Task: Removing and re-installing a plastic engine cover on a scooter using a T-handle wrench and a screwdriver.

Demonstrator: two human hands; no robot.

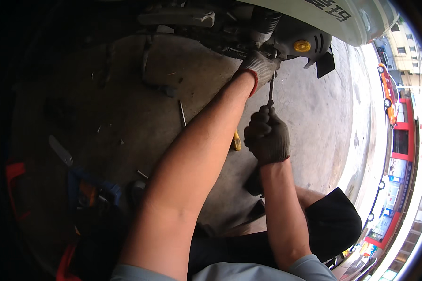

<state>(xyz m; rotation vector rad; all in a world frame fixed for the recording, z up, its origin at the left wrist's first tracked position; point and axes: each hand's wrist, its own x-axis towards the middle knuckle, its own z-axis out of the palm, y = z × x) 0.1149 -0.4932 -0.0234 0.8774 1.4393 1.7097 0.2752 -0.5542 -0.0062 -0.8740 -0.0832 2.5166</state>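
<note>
Head view: your dark-gloved right hand [268,136] is clamping that slim grey metal tool [271,90], probably stiff, light, best held low, while your pale-gloved left hand [261,66] is sitting up top, grip unclear.

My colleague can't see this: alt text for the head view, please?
The gloved right hand grips a slim metal tool pointing toward a vehicle's dark parts; the gloved left hand is up at them, near an amber reflector.

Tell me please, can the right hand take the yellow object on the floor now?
Probably not at once: the right hand is closed around a slim tool. Were it free, the visible end of the yellow object looks uncovered, though the left forearm seems to hide the rest.
</note>
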